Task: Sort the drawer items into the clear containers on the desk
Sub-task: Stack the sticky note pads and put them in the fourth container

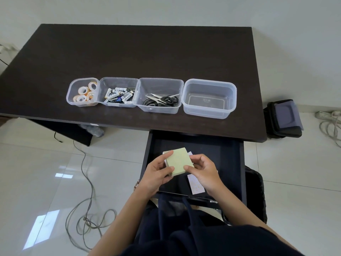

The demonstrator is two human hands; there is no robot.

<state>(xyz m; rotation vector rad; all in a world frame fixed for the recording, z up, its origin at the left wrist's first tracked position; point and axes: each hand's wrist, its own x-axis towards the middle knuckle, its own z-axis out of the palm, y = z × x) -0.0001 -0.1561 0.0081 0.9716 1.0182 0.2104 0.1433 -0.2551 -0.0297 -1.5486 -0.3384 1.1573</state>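
One view only — a wide-angle head camera, looking forward and steeply down from above the seated person's lap. The hands [181, 174] and open drawer [228, 154] lie nearest, low in the frame; the desk [140, 52] stretches beyond, its edges bowed by the lens — wall at top, floor either side.

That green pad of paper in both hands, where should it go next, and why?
Probably up into the empty container at the right end of the row. Both the left hand and right hand hold the green pad over the open drawer, and the other three containers hold tape rolls, batteries and scissors.
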